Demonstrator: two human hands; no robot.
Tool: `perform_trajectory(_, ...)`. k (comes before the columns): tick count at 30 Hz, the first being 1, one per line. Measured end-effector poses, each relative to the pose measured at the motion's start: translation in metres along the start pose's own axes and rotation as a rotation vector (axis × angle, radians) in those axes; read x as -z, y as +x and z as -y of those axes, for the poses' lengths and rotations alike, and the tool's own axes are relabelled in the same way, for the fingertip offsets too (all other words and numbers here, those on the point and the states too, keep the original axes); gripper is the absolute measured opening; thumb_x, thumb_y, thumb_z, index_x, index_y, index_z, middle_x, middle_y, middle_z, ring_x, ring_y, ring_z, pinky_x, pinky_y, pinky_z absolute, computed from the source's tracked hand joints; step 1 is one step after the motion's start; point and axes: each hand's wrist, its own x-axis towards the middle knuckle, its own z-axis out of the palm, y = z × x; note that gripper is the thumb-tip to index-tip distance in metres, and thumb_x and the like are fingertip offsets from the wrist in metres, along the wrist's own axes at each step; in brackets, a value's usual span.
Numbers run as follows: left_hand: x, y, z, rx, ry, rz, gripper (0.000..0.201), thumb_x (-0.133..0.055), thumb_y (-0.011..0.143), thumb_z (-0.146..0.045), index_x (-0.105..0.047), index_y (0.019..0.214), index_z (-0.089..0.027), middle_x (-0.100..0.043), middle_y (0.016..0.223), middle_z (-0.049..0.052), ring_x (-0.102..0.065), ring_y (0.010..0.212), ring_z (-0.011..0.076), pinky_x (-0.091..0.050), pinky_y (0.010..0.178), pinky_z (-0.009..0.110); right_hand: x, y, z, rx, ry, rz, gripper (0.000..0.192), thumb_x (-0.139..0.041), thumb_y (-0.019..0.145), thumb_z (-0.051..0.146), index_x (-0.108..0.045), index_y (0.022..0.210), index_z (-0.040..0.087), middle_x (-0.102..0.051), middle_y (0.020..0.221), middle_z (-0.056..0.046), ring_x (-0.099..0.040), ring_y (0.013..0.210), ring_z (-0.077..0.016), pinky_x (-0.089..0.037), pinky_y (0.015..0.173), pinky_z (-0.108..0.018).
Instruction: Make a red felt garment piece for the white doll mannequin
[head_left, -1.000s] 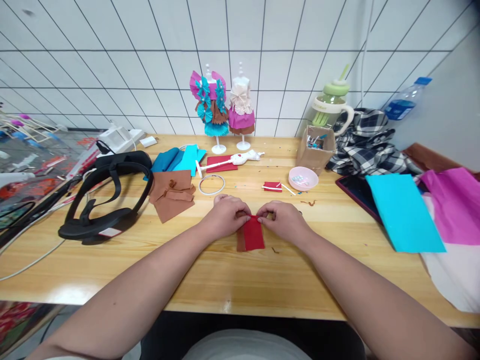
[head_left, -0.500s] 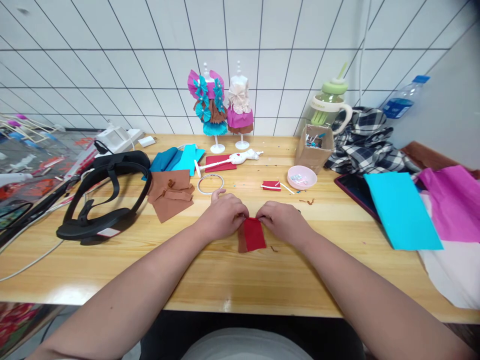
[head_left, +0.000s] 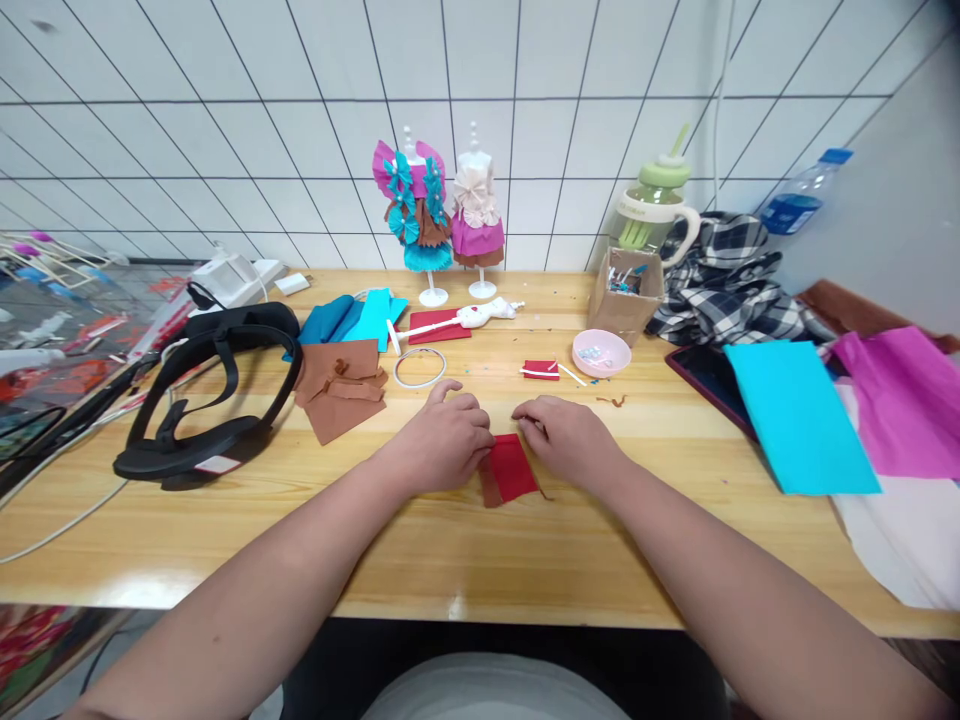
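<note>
Head view: both hands, left hand (head_left: 444,443) and right hand (head_left: 568,440), pinch a red cloth (head_left: 512,467) flat on the table (head_left: 450,560), apparently mid-fold; pressing the crease seems next.

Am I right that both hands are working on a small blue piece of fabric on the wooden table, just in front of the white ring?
Not quite: the fabric piece is red, with a brown layer showing along its left edge, not blue. The head view shows the left hand and right hand on it, on the wooden table, in front of the white ring.
</note>
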Motion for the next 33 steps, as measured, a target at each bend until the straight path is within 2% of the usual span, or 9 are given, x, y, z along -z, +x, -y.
perform_trajectory(5,-0.002,0.003,0.002,0.001,-0.023,0.017,0.025,-0.049,0.090,-0.026,-0.072,0.079,-0.022,-0.069,0.078,0.005,-0.056,0.086,0.0215,-0.034,0.093,0.043,-0.005,0.002,0.000,-0.030,0.020,0.017,0.011,-0.059,0.087,0.029,-0.069,0.088,0.025,-0.066,0.092,-0.002,-0.061,0.084,-0.0171,-0.037,0.064,-0.026)
perform_trajectory(8,-0.005,0.004,0.004,0.116,-0.158,-0.059,0.027,-0.050,0.092,-0.037,-0.072,0.100,-0.022,-0.070,0.091,0.006,-0.059,0.091,0.0227,-0.040,0.088,0.040,-0.005,0.002,-0.001,-0.015,0.099,0.021,0.006,-0.060,0.084,0.021,-0.066,0.083,0.023,-0.065,0.088,-0.001,-0.059,0.082,-0.0158,-0.038,0.066,-0.026)
perform_trajectory(11,-0.007,0.003,0.007,0.228,-0.345,-0.185,0.039,-0.055,0.089,-0.048,-0.065,0.118,-0.022,-0.068,0.110,0.008,-0.059,0.104,0.0240,-0.042,0.091,0.038,-0.001,0.001,-0.002,0.063,0.192,-0.070,0.006,-0.059,0.084,0.020,-0.065,0.085,0.021,-0.065,0.089,-0.002,-0.059,0.084,-0.0159,-0.040,0.070,-0.026)
perform_trajectory(15,-0.006,0.002,0.008,0.273,-0.459,-0.191,0.025,-0.060,0.087,-0.042,-0.071,0.100,-0.024,-0.072,0.104,0.004,-0.061,0.101,0.0220,-0.041,0.091,0.038,0.004,-0.002,0.001,0.178,0.242,-0.232,0.008,-0.055,0.087,0.020,-0.063,0.086,0.020,-0.066,0.088,-0.004,-0.058,0.084,-0.0173,-0.042,0.073,-0.028)
perform_trajectory(18,-0.005,0.002,0.007,0.299,-0.417,-0.229,0.014,-0.063,0.085,-0.034,-0.071,0.082,-0.023,-0.073,0.090,0.001,-0.063,0.090,0.0194,-0.036,0.089,0.039,0.004,-0.004,0.002,0.197,0.273,-0.284,0.013,-0.058,0.085,0.024,-0.063,0.097,0.019,-0.068,0.094,-0.005,-0.060,0.088,-0.0186,-0.045,0.075,-0.029)
perform_trajectory(21,-0.006,0.003,0.005,0.296,-0.372,-0.256,0.013,-0.064,0.084,-0.034,-0.072,0.080,-0.023,-0.073,0.088,0.001,-0.062,0.088,0.0190,-0.032,0.090,0.041,0.003,-0.005,0.002,0.201,0.286,-0.283,0.033,-0.064,0.083,0.033,-0.062,0.113,0.019,-0.068,0.105,-0.007,-0.060,0.096,-0.0210,-0.046,0.080,-0.032)
perform_trajectory(25,-0.006,0.003,0.005,0.258,-0.313,-0.224,0.012,-0.063,0.084,-0.032,-0.072,0.081,-0.025,-0.073,0.088,0.001,-0.061,0.089,0.0197,-0.026,0.099,0.047,0.003,-0.003,0.002,0.185,0.238,-0.254,0.014,-0.060,0.088,0.032,-0.070,0.091,0.022,-0.071,0.093,-0.004,-0.061,0.089,-0.0194,-0.043,0.082,-0.031)
perform_trajectory(28,-0.004,0.001,0.005,0.239,-0.228,-0.220,0.012,-0.062,0.081,-0.022,-0.072,0.085,-0.027,-0.073,0.090,0.001,-0.060,0.093,0.0216,-0.020,0.103,0.051,0.005,-0.003,0.001,0.185,0.223,-0.251,0.017,-0.057,0.092,0.031,-0.072,0.089,0.023,-0.071,0.091,-0.003,-0.060,0.086,-0.0180,-0.042,0.080,-0.030)
perform_trajectory(33,0.003,-0.003,0.010,0.330,-0.007,-0.426,0.025,-0.055,0.085,-0.015,-0.071,0.094,-0.031,-0.072,0.101,0.001,-0.055,0.106,0.0257,-0.015,0.107,0.054,0.001,-0.002,-0.001,0.222,0.176,-0.294,0.022,-0.055,0.093,0.036,-0.073,0.092,0.024,-0.071,0.095,-0.004,-0.058,0.088,-0.0180,-0.042,0.081,-0.029)
